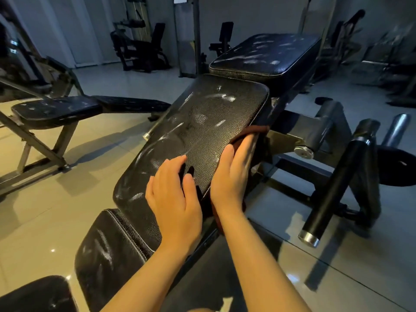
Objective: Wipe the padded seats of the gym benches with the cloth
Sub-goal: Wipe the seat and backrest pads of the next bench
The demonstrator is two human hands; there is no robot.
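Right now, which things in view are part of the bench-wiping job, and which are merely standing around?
In the job:
cloth
padded seat being wiped along its right edge
right hand pressing the cloth
left hand resting on the seat

Just standing around:
roller bar
weight plate
machines at the back

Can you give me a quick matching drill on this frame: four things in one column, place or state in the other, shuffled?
Things:
1. left hand
2. right hand
3. cloth
4. second bench

Places or states:
A. dark red, draped over the right edge of the pad
B. stands apart on the left of the view
C. rests flat on top of the seat pad, holding nothing
D. presses the cloth against the side of the pad

Pairs: 1-C, 2-D, 3-A, 4-B
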